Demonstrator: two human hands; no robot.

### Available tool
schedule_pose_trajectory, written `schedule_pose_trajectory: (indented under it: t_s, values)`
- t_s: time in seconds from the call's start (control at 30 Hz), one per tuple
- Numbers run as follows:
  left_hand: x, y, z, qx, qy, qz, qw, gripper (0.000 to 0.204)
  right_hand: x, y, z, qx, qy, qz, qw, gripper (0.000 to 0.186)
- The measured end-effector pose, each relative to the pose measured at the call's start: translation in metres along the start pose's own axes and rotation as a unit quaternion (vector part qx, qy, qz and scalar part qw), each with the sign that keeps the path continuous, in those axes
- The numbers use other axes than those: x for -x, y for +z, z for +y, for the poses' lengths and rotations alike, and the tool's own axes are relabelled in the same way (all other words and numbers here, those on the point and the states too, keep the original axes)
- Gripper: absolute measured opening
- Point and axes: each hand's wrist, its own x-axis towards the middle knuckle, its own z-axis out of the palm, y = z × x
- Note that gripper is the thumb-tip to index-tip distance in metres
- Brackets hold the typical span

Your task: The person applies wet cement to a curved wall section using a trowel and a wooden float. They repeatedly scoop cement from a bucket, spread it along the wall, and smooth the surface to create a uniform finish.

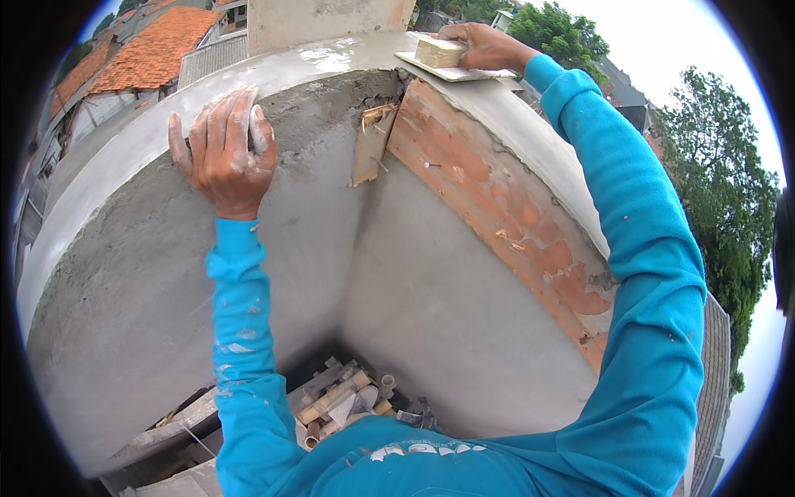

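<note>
Head view. Shirt [397, 468], blue, white print on the chest: along the lower edge, nearest the camera. Sleeves, blue, both raised toward the wall top; the left one [240, 323] bears pale flecks.

Left hand [229, 157]: palm down, left of the corner; fingers smeared white, slightly apart, laid over the inner edge of the wall top [91, 195]. Right hand [490, 48]: clamped on the block grip of a float [457, 73].

Float: pale, flat plate; sits at the wall top, just right of the corner.

Plank [530, 228], reddish, patched with grey: on the right wall face, below the top's inner edge, its upper end at the corner. Nail [431, 165]: projects from it. Offcut [370, 153], wood: in the corner, beside the plank's end.

Rubble [339, 399], with pale tubes: at the foot of the corner. Column [327, 25]: beyond the wall top's far edge. Roofs [153, 50], orange: far left. Tree [716, 166], green: far right.
</note>
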Motion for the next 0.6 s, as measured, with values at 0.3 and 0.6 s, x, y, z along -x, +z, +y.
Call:
schedule_pose_trajectory:
  t_s: [0.3,0.6]
  values:
    - [0.000,0.000,-0.001,0.011,0.001,-0.002,1.000,0.025,0.140,-0.034,-0.042,-0.004,0.006,-0.025,1.000,0.046]
    - [-0.005,0.000,0.002,0.013,-0.003,-0.005,1.000,0.020,0.378,-0.091,-0.117,0.005,0.155,-0.051,0.987,0.022]
